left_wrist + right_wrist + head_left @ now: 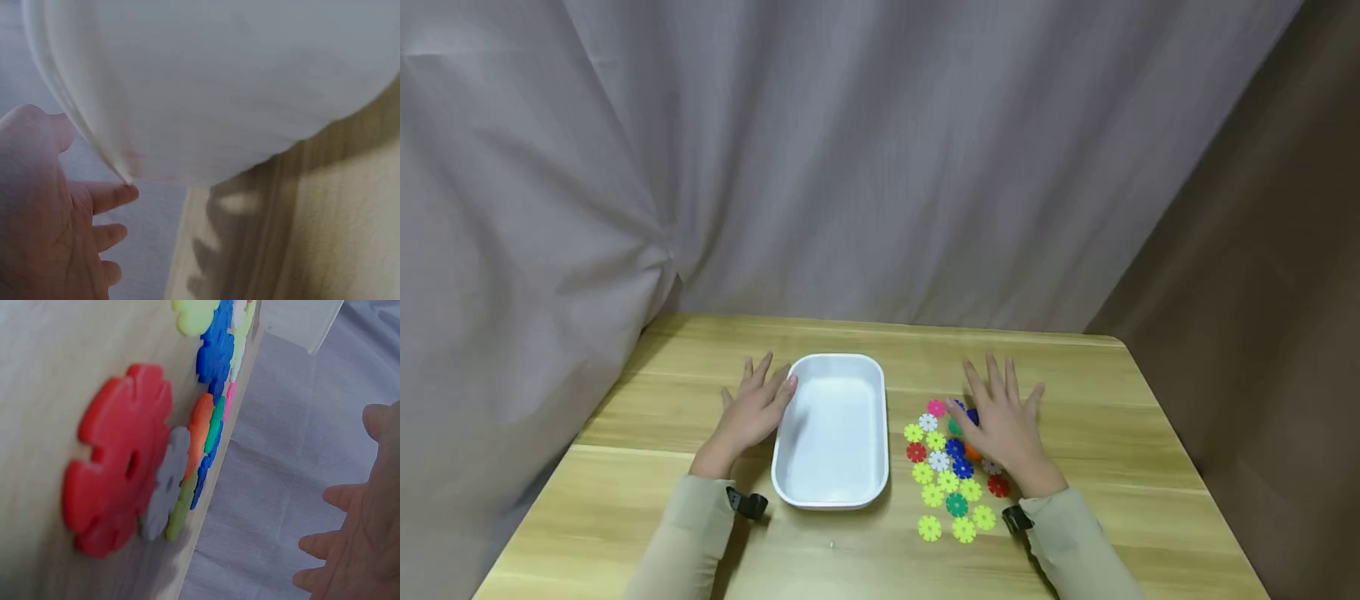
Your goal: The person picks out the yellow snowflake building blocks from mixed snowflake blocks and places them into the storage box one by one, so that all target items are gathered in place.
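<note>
Your left hand (pixel 754 417); white rounded-rectangular plastic tray (pixel 838 446); multicoloured notched plastic discs (pixel 948 482); your right hand (pixel 1009 425).
Left hand: fingers spread at the tray's left rim, perhaps to steady it. Tray: hollow side up on the wood-grained surface (pixel 1120 475). Discs: flat, right of the tray, probably so each colour shows. Right hand: fingers spread over the discs' right side, holding none.

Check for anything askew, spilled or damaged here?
One oddity: a tiny pale speck on the table, just nearer than the white tray, too small to identify. Otherwise nothing stands out: tray upright, visible notched discs flat, no damage showing.
</note>
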`<action>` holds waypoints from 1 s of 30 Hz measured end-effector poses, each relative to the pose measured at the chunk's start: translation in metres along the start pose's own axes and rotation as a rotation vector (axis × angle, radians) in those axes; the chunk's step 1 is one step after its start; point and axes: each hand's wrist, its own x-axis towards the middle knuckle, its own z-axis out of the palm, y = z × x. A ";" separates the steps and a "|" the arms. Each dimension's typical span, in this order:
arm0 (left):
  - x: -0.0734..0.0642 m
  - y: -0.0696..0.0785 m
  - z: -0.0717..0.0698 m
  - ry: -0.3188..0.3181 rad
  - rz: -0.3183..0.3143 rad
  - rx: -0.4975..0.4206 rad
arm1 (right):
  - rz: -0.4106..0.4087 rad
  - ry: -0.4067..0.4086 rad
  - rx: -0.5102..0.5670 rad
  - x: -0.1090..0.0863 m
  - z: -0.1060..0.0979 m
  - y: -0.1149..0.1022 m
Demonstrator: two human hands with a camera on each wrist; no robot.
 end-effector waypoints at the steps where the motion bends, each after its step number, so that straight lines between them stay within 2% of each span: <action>1: 0.001 0.001 -0.001 -0.006 0.003 -0.010 | -0.015 0.000 0.007 0.003 0.000 0.000; 4: 0.009 0.001 -0.004 -0.009 0.001 -0.030 | -0.098 -0.015 0.073 0.012 -0.001 0.001; 7: 0.020 -0.003 -0.008 -0.021 0.008 -0.092 | -0.225 -0.076 0.193 0.025 0.000 0.000; 9: 0.028 -0.009 -0.008 -0.055 0.007 -0.236 | -0.291 -0.142 0.275 0.034 0.002 -0.001; 11: 0.036 -0.015 -0.006 -0.101 0.000 -0.420 | -0.336 -0.205 0.323 0.044 0.007 -0.004; 13: 0.043 -0.019 0.000 -0.147 -0.006 -0.586 | -0.354 -0.257 0.334 0.052 0.011 -0.006; 15: 0.047 -0.021 0.008 -0.179 -0.025 -0.697 | -0.370 -0.300 0.319 0.059 0.017 -0.008; 19: 0.047 -0.021 0.025 -0.178 -0.045 -0.774 | -0.373 -0.394 0.302 0.064 0.025 -0.012; 21: 0.045 -0.023 0.034 -0.156 -0.062 -0.831 | -0.359 -0.425 0.308 0.063 0.028 -0.014; 26: 0.042 -0.027 0.051 -0.109 -0.077 -0.972 | -0.327 -0.437 0.322 0.062 0.039 -0.014; 30: 0.044 -0.031 0.060 -0.084 -0.062 -1.018 | -0.305 -0.439 0.353 0.063 0.046 -0.009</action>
